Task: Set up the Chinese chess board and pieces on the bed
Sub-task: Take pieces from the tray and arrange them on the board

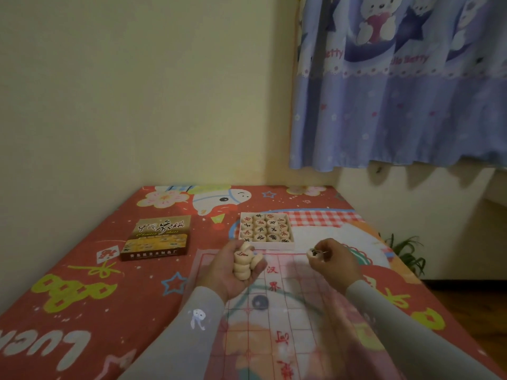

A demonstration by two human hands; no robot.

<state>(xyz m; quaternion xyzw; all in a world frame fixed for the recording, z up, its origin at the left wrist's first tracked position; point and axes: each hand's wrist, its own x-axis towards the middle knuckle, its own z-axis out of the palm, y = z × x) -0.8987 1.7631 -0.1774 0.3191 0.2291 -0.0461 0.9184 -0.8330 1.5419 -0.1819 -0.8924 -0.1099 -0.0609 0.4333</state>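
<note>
While the left hand (pixel 229 270) lies palm up with its fingers curled round a stack of pale round pieces (pixel 243 263), the right hand (pixel 333 260) pinches a single piece (pixel 313 253) between thumb and fingertips, its marked face turned toward the camera. Both hands hover above the far end of the board (pixel 277 311), a thin translucent sheet with a red grid and red characters, spread flat on the bed (pixel 82 283) and running toward the camera between the two grey sleeves. A dark round spot (pixel 259 302) shows on the board near the left wrist; whether it is a piece or part of the print beneath cannot be told. Just beyond the hands, at the board's far edge, sits an open tray (pixel 267 231) packed with rows of pieces bearing red and black characters. Well to the left of it lies the lid (pixel 157 237), printed side up, on the red cartoon sheet. Behind the bed rises a cream wall (pixel 137 91), and a blue curtain (pixel 397 105) hangs at the upper right, with a green plant (pixel 406 250) on the floor below it.
</note>
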